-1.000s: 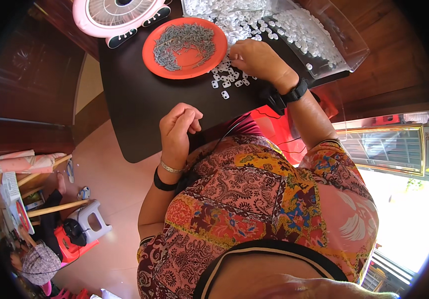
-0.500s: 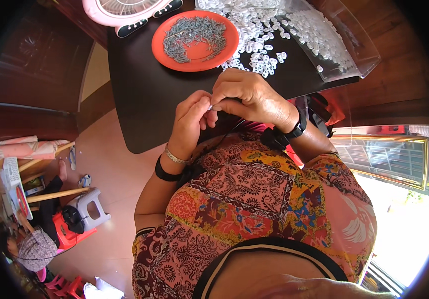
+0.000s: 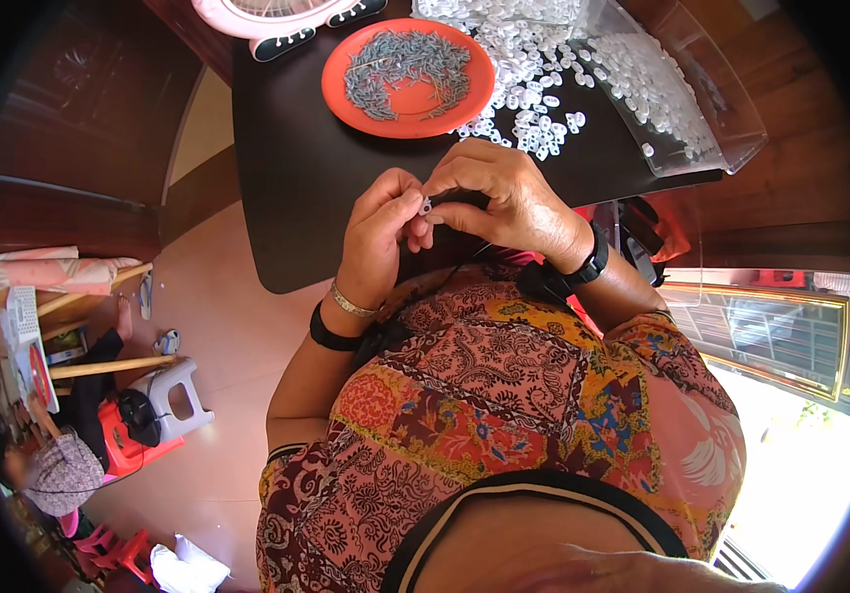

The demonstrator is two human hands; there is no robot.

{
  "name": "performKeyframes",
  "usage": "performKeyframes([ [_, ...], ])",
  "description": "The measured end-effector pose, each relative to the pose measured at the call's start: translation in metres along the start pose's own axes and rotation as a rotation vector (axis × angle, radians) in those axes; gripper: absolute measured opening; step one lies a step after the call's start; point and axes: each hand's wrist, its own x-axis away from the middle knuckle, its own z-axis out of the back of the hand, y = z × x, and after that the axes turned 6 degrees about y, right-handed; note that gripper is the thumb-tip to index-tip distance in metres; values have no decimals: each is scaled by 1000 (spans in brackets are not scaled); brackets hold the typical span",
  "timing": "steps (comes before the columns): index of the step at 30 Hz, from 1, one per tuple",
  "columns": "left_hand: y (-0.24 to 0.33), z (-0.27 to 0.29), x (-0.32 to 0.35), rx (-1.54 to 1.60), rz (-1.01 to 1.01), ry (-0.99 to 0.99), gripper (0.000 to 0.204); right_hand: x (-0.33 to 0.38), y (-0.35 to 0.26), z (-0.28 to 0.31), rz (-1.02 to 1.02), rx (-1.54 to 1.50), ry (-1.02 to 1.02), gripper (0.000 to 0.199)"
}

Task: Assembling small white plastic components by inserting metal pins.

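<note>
Both hands meet just above the near edge of the black table, right in front of the person's chest. The left hand is curled, its fingertips pinched together around a small white piece, and the thumb and forefinger look closed tight on it. The right hand comes in from the other side with its fingers bent over and its fingertips pressed against the same piece, so the two hands touch at that spot. Whether the right hand holds something more of its own, such as a thin pin, is too small to tell.

A metal bangle and a dark band sit on the left wrist, and a black watch on the right.

Further back on the table stands an orange plate with a heap of small grey metal pieces in it. Just beside it, to the right, a spread of small white plastic pieces lies loose on the tabletop and runs on into a clear plastic bag. A pink round object sits at the far edge, half out of view.
</note>
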Motion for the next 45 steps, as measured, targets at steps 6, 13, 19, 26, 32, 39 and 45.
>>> performKeyframes([
  [6,6,2,1,-155,-42,-47,19,-7,-1,4,28,-20,-67,16],
  [13,1,8,2,-39,-80,-5,19,-22,-4,7,114,94,-160,17],
  [19,0,9,2,-36,-115,39,17,-24,-3,-2,91,93,-97,15],
  [26,-1,10,0,-64,-91,56,17,-63,25,26,229,416,-62,6],
  [32,-2,9,0,-81,-90,50,15,-86,75,30,198,692,-233,11],
  [39,-1,9,-1,-60,-75,53,14,-87,97,16,190,929,-363,10],
  [45,0,10,-1,-47,-72,40,15,-91,101,9,256,1063,-365,12],
])
